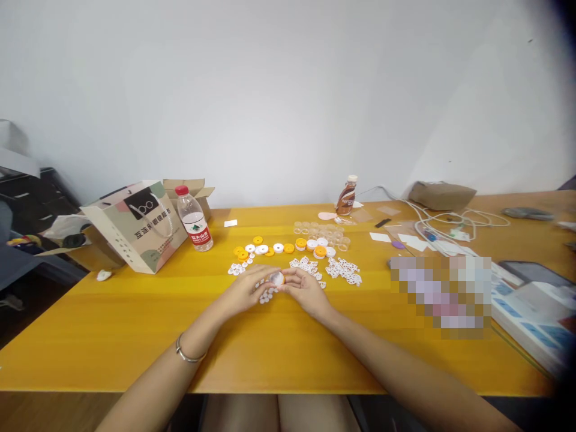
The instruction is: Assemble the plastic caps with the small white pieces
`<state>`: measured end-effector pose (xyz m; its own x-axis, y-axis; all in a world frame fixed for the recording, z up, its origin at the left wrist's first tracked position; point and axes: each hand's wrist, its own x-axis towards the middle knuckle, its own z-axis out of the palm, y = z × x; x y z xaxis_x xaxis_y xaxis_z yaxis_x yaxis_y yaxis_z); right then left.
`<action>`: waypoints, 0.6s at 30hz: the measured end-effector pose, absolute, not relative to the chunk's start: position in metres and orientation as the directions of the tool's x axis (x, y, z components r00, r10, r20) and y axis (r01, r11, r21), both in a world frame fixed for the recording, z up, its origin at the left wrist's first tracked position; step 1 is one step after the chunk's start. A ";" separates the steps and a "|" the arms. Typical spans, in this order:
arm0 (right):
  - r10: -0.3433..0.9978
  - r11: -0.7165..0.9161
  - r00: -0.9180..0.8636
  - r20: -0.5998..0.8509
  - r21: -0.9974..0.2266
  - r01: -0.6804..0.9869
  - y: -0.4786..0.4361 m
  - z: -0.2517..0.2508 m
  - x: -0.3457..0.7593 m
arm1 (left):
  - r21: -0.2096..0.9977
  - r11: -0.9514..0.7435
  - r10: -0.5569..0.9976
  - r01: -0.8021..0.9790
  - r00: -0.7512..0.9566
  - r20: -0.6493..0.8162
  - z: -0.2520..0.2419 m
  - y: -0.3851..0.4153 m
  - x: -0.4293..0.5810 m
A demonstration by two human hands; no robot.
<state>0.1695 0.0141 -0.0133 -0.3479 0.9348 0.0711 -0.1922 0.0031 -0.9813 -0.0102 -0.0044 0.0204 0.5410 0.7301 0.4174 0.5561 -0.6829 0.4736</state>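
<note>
My left hand (pixel 246 289) and my right hand (pixel 305 288) meet at the middle of the yellow table (pixel 135 324). Their fingertips pinch a small round white-and-yellow disc (pixel 276 278) between them. A silver bracelet (pixel 189 354) sits on my left wrist. Small white pieces (pixel 344 270) lie scattered just beyond and under my hands. A row of yellow and white discs (pixel 288 246) runs behind them. Several clear round cups (pixel 321 230) stand further back.
A water bottle (pixel 194 219) and a printed paper bag (pixel 137 228) stand at the left, with a cardboard box (pixel 189 191) behind. A brown drink bottle (pixel 346 195) is at the back. White cables (pixel 445 225), papers and a phone (pixel 531 273) fill the right side.
</note>
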 end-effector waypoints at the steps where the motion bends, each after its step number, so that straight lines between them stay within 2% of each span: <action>1: 0.935 0.000 -0.347 0.067 -0.982 -0.190 0.014 -0.013 0.169 | 0.463 -0.691 0.722 0.555 0.553 0.415 0.021 -0.005 -0.010; 7: 0.933 0.020 -0.350 0.088 -0.981 -0.193 0.012 -0.013 0.169 | 0.427 -0.682 0.731 0.594 0.540 0.416 0.022 -0.007 -0.010; 12: 0.936 0.013 -0.342 0.082 -0.980 -0.201 0.009 -0.011 0.168 | 0.445 -0.641 0.766 0.625 0.486 0.420 0.023 -0.010 -0.007; 18: 0.915 -0.093 -0.402 -0.001 -0.973 -0.210 0.007 -0.009 0.168 | 0.634 -0.521 0.854 0.572 0.365 0.371 0.022 -0.005 -0.006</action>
<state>0.1683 0.0073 -0.0089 -0.4024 0.9155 -0.0006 -0.2095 -0.0928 -0.9734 -0.0063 -0.0053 0.0225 0.3653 0.8536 0.3715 0.5716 -0.5206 0.6342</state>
